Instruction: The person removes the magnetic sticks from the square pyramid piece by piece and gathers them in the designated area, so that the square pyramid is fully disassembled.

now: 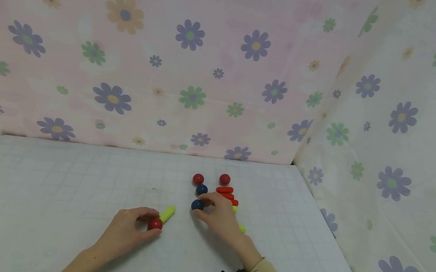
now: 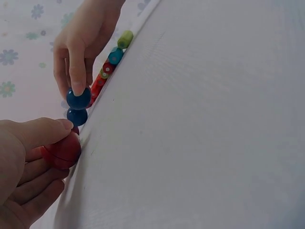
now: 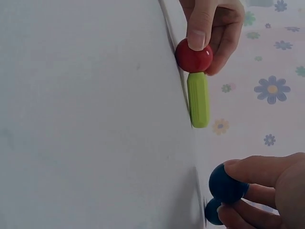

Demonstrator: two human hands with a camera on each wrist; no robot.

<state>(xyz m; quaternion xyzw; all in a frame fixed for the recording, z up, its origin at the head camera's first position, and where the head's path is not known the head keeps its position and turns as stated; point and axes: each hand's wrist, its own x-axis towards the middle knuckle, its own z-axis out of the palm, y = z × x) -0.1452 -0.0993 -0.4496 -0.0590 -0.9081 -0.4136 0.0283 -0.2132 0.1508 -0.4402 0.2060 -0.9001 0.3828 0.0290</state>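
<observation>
My left hand [image 1: 128,229] pinches a glossy red ball [image 1: 155,224] between thumb and fingers at the middle of the white table. Against that ball lies a yellow-green ridged stick [image 1: 167,214], its far end pointing away; the right wrist view shows the stick [image 3: 198,100] end-on to the red ball [image 3: 194,56]. To the right, my right hand [image 1: 221,217] holds a dark blue ball [image 1: 197,205] with thumb and fingertips. Just beyond it sits a second dark blue ball [image 1: 201,190], outside the grip.
Two more red balls [image 1: 198,179] [image 1: 225,179] lie farther back. Several red sticks [image 1: 225,189] and yellow-green pieces [image 1: 243,229] are partly hidden behind my right hand. A teal piece [image 2: 115,56] shows in the left wrist view. Flowered cloth [image 1: 197,65] walls the table's back and sides.
</observation>
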